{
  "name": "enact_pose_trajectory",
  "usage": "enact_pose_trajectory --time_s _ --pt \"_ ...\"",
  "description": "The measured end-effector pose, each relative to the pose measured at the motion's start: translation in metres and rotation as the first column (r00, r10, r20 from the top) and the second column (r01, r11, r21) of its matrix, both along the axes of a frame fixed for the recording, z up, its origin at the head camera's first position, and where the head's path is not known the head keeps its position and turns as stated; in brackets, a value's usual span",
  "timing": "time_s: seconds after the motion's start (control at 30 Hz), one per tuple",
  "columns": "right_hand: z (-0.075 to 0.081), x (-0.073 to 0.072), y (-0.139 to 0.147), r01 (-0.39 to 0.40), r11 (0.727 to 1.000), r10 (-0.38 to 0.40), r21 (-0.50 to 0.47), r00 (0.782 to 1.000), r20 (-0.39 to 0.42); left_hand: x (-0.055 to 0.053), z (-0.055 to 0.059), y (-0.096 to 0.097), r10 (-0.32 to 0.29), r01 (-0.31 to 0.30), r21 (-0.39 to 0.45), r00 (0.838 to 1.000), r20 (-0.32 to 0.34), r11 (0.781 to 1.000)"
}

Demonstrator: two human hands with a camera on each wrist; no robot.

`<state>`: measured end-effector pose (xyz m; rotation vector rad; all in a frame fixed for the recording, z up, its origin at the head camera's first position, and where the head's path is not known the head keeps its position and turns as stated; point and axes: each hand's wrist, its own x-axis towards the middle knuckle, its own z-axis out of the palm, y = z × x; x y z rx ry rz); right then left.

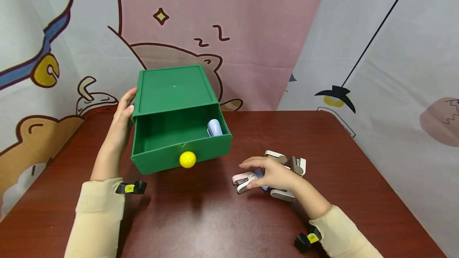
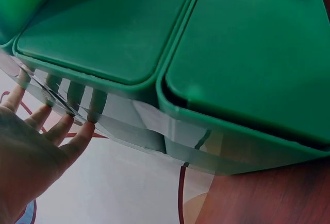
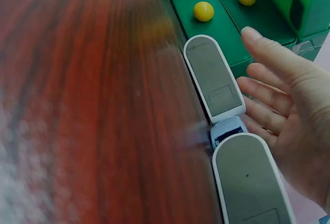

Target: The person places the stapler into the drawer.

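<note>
A green drawer box [image 1: 175, 90] stands on the table with its top drawer pulled out and a yellow knob [image 1: 187, 159] on the front. Inside, at the drawer's right end, lies a light blue stapler [image 1: 214, 128]. My left hand [image 1: 123, 120] rests against the box's left side, its fingertips at the see-through side panel [image 2: 154, 123] in the left wrist view. Over a group of small staplers hovers my right hand [image 1: 274, 173], thumb and fingers spread apart. Nearest to it are a pink-and-white stapler [image 1: 244, 180] and a blue stapler [image 1: 259, 173], partly hidden by the fingers.
Behind the right hand lie a white-and-brown stapler [image 1: 276, 156] and another stapler [image 1: 298, 165]; a grey-based stapler [image 1: 282, 194] lies in front. The brown table [image 1: 201, 226] ends at a cartoon-print curtain [image 1: 251, 31].
</note>
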<state>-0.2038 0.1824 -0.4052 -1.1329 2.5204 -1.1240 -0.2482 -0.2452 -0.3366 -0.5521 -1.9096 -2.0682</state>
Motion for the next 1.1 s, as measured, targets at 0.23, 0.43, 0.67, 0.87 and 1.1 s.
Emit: enact_pose_trajectory --time_s 0.23,0.43,0.67,0.87,1.1 --pt "-0.009 -0.003 0.0 -0.033 0.999 0.034 0.038 0.999 -0.012 0.0 0.0 0.0 -0.007 0.007 0.005 1.0 0.005 1.0" --pt "-0.012 -0.004 -0.003 -0.071 0.996 0.075 0.06 0.995 -0.071 0.0 0.0 0.0 -0.012 0.012 0.012 1.0 -0.002 1.0" --pt "-0.014 -0.006 -0.004 -0.085 0.996 0.088 0.028 0.992 -0.092 0.0 0.001 0.0 -0.015 0.015 0.005 1.0 -0.006 1.0" --pt "-0.011 -0.005 -0.003 -0.057 0.998 0.058 0.015 0.996 -0.07 0.0 0.002 0.001 -0.01 0.01 0.008 1.0 -0.006 1.0" --pt "-0.002 0.0 -0.001 -0.003 1.0 0.002 -0.01 0.998 -0.069 0.001 0.001 0.0 -0.01 0.01 0.004 1.0 -0.002 1.0"
